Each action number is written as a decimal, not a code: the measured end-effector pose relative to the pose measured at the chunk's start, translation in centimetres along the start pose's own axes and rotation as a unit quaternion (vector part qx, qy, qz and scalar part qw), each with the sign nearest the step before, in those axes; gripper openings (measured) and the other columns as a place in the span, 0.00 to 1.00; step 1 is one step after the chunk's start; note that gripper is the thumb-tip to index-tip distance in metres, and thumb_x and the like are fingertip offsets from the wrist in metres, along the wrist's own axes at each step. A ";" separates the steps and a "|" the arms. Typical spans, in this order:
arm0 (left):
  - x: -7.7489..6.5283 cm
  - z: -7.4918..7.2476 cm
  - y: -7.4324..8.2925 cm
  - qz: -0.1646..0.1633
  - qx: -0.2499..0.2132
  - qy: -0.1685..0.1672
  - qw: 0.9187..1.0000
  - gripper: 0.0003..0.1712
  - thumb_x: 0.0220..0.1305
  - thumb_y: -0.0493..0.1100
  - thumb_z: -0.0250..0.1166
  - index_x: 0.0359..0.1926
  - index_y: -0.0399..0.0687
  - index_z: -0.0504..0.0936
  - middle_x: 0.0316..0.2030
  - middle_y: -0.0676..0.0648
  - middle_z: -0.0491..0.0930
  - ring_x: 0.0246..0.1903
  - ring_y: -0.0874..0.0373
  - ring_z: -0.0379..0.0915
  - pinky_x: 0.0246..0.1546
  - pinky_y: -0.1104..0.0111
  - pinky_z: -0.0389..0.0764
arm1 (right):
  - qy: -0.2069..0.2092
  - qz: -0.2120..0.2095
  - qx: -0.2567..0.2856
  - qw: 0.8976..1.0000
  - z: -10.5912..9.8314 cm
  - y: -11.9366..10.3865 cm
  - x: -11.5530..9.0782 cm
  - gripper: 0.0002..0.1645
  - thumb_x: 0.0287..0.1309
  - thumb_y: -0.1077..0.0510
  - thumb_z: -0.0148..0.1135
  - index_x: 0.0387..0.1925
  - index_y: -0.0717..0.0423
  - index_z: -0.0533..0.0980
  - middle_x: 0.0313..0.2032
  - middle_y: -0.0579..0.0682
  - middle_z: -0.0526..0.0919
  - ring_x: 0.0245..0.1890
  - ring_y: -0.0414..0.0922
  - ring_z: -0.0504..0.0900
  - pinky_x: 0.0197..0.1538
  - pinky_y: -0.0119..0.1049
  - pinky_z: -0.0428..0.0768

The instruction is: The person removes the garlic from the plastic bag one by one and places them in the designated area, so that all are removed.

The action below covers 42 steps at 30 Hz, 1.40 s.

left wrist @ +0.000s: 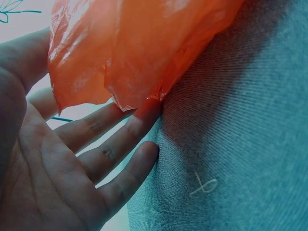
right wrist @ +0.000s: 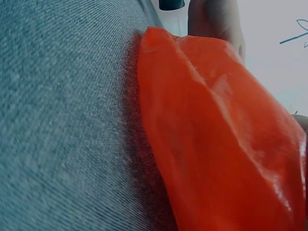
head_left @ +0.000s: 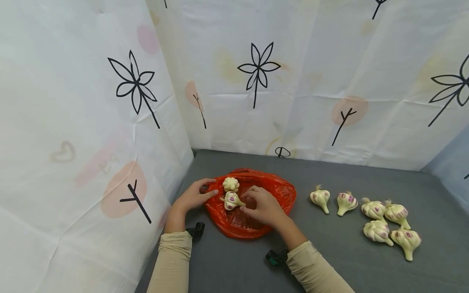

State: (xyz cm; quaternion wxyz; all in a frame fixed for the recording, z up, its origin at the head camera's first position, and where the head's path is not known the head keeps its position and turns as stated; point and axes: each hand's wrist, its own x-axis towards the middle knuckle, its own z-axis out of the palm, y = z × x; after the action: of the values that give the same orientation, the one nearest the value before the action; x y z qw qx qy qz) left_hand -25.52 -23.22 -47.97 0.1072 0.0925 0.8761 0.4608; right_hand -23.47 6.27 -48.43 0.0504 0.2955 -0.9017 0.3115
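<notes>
A red plastic bag [head_left: 276,203] lies spread on the grey table with its mouth open. Two pale garlic bulbs rest in its left part: a rounded one [head_left: 231,184] and, nearer, a purple-streaked one [head_left: 231,201] with its stem pointing right. My left hand [head_left: 194,195] touches the bag's left rim, thumb over the edge; the left wrist view shows its loosely straight, spread fingers [left wrist: 108,149] along the outside. Inside the bag, my right hand [head_left: 264,205] pinches the stem of the streaked bulb between thumb and forefinger. Red plastic hides most of this hand in the right wrist view.
To the right of the bag, two garlic bulbs lie apart, one [head_left: 320,198] nearer the bag than the other [head_left: 346,202]. Farther right several more bulbs [head_left: 377,232] sit in a group. Patterned white cloth [head_left: 300,122] stands behind and to the left.
</notes>
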 end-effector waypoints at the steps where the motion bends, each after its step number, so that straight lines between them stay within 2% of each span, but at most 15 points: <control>1: 0.0 0.0 0.0 0.000 0.000 0.000 1.000 0.32 0.76 0.53 0.67 0.75 0.49 0.74 0.69 0.37 0.76 0.66 0.37 0.76 0.62 0.47 0.83 | 0.000 0.002 -0.003 1.000 0.1 0.0 0.0 0.17 0.61 0.50 0.78 0.49 0.51 0.87 0.47 0.47 0.86 0.47 0.46 0.84 0.52 0.47 0.85; 8: 0.0 0.0 0.2 0.000 0.003 0.001 1.000 0.32 0.76 0.53 0.67 0.75 0.49 0.74 0.70 0.36 0.75 0.66 0.37 0.76 0.61 0.47 0.83 | -0.005 0.006 -0.020 1.000 0.5 0.2 0.4 0.16 0.62 0.49 0.78 0.48 0.49 0.87 0.47 0.44 0.85 0.46 0.43 0.82 0.51 0.44 0.85; 20: 0.1 0.1 0.0 0.002 0.004 0.002 1.000 0.32 0.76 0.53 0.67 0.74 0.49 0.74 0.70 0.37 0.75 0.66 0.37 0.76 0.61 0.48 0.83 | -0.008 0.006 -0.030 0.999 1.1 0.3 0.6 0.14 0.60 0.51 0.79 0.46 0.51 0.88 0.44 0.45 0.86 0.45 0.43 0.83 0.52 0.46 0.85; 42: 0.1 0.0 -0.1 -0.001 0.007 0.000 1.000 0.33 0.75 0.55 0.67 0.75 0.49 0.74 0.70 0.37 0.75 0.66 0.37 0.76 0.60 0.48 0.84 | -0.014 0.003 -0.011 1.000 1.8 0.8 0.7 0.11 0.62 0.53 0.77 0.45 0.50 0.87 0.44 0.48 0.87 0.44 0.44 0.83 0.51 0.46 0.85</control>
State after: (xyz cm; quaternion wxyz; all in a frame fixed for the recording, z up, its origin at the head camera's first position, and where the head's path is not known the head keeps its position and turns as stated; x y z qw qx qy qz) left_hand -25.65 -23.31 -48.08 0.1070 0.0920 0.8794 0.4546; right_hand -24.34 5.36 -50.09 0.0404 0.2960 -0.9068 0.2974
